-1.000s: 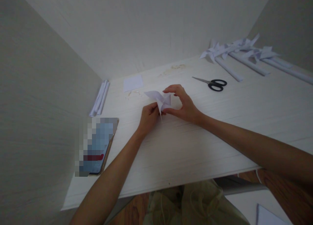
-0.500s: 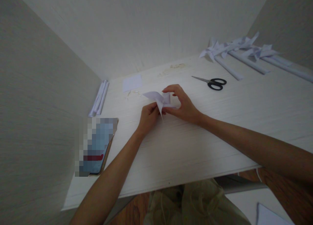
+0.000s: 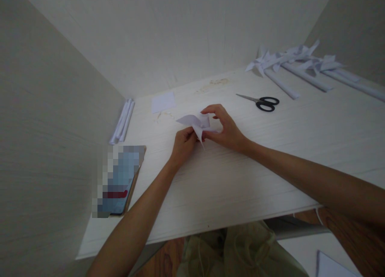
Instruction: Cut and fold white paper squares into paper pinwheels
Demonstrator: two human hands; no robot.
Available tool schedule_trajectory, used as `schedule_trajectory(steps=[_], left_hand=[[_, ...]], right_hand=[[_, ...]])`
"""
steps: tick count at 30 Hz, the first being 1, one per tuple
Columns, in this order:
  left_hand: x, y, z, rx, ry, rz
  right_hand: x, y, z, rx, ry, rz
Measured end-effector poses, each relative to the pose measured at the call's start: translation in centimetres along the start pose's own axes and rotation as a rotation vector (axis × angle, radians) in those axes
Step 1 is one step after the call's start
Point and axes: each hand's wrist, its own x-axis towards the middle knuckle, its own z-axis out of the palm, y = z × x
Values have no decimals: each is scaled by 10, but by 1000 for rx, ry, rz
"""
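Nearest, on the person's side of the left grip (image 3: pixel 184 145) and the right grip (image 3: pixel 227 128), olive trousers (image 3: pixel 240 249) showed below the edge of the white tabletop (image 3: pixel 228 188). A phone (image 3: pixel 124 180), its screen blurred, lay left of the left grip and somewhat nearer. The left grip was pinched narrow on the underside of a paper pinwheel (image 3: pixel 196 123), which sat between both grips. The right grip curved wide about its right-hand blades; I could not tell whether it pressed on the paper. Rolled paper tubes (image 3: pixel 122 120) lay beyond the left grip, well to its left, and small scraps (image 3: pixel 165 115) lay closer. Beyond the right grip, to its right, lay black-handled scissors (image 3: pixel 259 102); past the left grip, a paper square (image 3: pixel 163 102). Farthest, well right of both grips, other pinwheels (image 3: pixel 264 63) lay with their paper sticks (image 3: pixel 281 84).
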Motion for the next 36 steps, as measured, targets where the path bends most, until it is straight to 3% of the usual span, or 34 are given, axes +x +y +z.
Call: schedule_trajectory(steps=[10,17,24,36], left_hand=[[-2,-2,0,102,154,39],[-9,2,-1,299,229,211],[-13,10,-1,415,152,376],[-14,9,0,455,130,402]], right_hand=[[-2,1,-7,191,-44,19],[-4,-2,-5,221,-30,89],[-4,-4,-2,196,-53,26],[-3,-5,-2,159,-37,16]])
